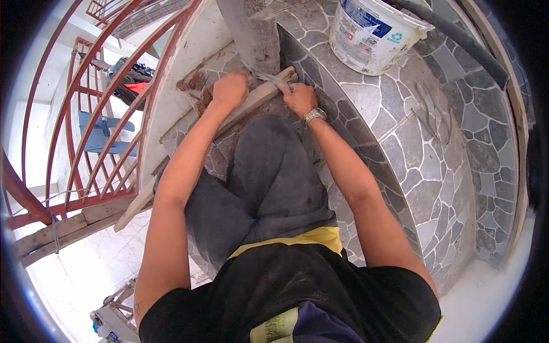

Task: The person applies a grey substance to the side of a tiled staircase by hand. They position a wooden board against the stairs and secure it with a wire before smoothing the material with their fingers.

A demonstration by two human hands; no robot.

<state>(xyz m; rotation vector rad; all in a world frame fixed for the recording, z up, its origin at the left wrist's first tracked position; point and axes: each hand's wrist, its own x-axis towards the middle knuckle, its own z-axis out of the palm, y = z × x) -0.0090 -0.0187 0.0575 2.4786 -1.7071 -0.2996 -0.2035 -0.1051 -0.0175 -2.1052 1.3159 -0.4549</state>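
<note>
My left hand (230, 91) is closed in a fist above a wooden batten (251, 106), just left of a grey strand (266, 75); what it holds, if anything, is hidden. My right hand (300, 100), with a metal watch on its wrist, grips the grey strand near the batten's upper end. The batten lies slanted across the stone-patterned step by the foot of a rough upright post (246, 28). Brown broken fragments (194, 83) lie left of my left hand. My knee is bent just below the hands.
A white bucket (372, 37) sits on the upper tiled step (423, 171) at right, near a loop of cord (434, 114) and a dark pipe (480, 63). At left, red metal railings (86, 188) run beside boards (51, 234), with draped clothes (108, 131) beyond.
</note>
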